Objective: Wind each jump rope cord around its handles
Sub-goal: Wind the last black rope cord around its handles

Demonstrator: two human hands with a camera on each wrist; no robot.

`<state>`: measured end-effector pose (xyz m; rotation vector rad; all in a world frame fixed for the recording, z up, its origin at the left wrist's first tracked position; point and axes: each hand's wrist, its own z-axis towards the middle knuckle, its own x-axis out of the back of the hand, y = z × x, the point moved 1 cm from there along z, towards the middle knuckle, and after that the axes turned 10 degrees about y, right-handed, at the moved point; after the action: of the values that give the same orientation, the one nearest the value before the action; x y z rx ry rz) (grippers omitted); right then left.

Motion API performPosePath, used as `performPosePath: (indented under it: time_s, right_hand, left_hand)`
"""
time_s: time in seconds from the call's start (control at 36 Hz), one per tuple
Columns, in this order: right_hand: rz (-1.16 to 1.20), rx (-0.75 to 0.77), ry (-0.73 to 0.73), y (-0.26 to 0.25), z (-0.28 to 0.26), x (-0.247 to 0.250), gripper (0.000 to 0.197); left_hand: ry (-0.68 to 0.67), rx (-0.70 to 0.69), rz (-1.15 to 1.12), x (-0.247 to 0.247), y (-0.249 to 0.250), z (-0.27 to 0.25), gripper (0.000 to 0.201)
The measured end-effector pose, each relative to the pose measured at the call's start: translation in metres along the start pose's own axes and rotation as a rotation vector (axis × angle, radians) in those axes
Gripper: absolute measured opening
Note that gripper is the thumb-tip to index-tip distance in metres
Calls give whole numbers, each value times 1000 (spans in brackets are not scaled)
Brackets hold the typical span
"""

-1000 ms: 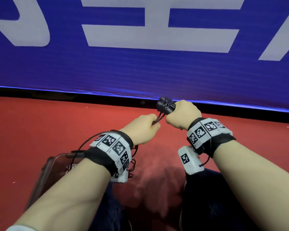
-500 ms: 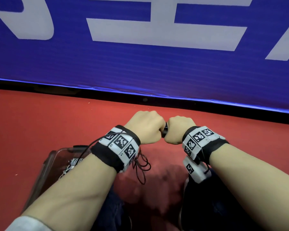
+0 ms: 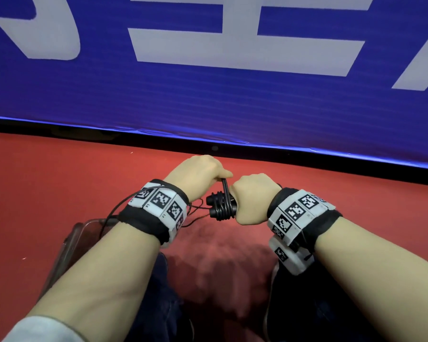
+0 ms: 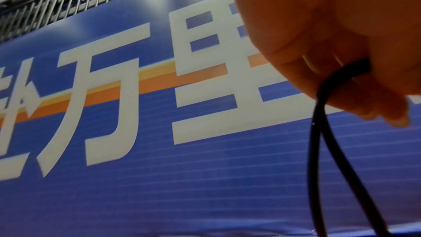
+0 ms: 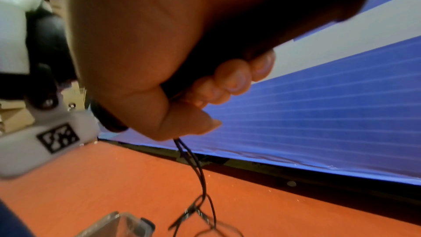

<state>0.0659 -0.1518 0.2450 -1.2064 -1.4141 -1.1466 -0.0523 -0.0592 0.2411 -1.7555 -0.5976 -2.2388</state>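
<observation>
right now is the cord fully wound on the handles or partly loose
Partly loose. Several turns circle the handles in the right hand, but the cord runs on through the left hand and hangs slack.

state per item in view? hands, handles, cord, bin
left hand: pinches the cord, pulled up taut from the handles
right hand: grips the handles
handles: two black ones held side by side, several cord turns round them
cord: partly wound, the rest hangs loose toward the floor
clear bin: on the red floor, contents hard to tell
</observation>
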Motion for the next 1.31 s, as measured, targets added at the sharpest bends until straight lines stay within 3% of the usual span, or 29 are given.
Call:
performPosePath:
  time_s: [0.11,0.25,0.33,0.44,0.61,0.75,0.81,0.86,0.92,1.03,1.14,1.31]
  right_hand:
    - [77,-3,137,7,-5,14,22]
    - [193,-8,218,8,-11,20,23]
    - [253,-63,300,12,-14,26,13]
    - [317,-188,421,17,-13,34,19]
    - [347,-323,504,25,-9,36,21]
    - [426,-404,523,34,-8,36,24]
    - [449,-433,519,35,-6,35,23]
    - [454,-455,509,34,-3,33,17]
    - [450,-463,504,31,1,34,16]
    - [379,-438,484,20,8,34,24]
    - [466,-456,500,17,13,28,21]
    - [913,-434,389,13,18,20,18]
  left_hand:
    - [185,32,-234,1,-6,-5,35]
    - [150,107,-595,3,-3,-5,36]
    - [239,160,-770,6,4,-4,51]
    - [281,251,-767,6,12,4,43]
    - [204,374,-854,9,31,11,47]
    - [106,424,-1114,11,41,15,18]
    - [91,488,-1185,14,45,20,19]
    - [131,534,-1260,13,47,23,35]
    - [239,541,-1239,11,51,23,43]
    - [502,638,-1151,7,51,24,37]
    - [566,660,-1067,6,46,23,35]
    - [601,694,-1090,6,42,21,29]
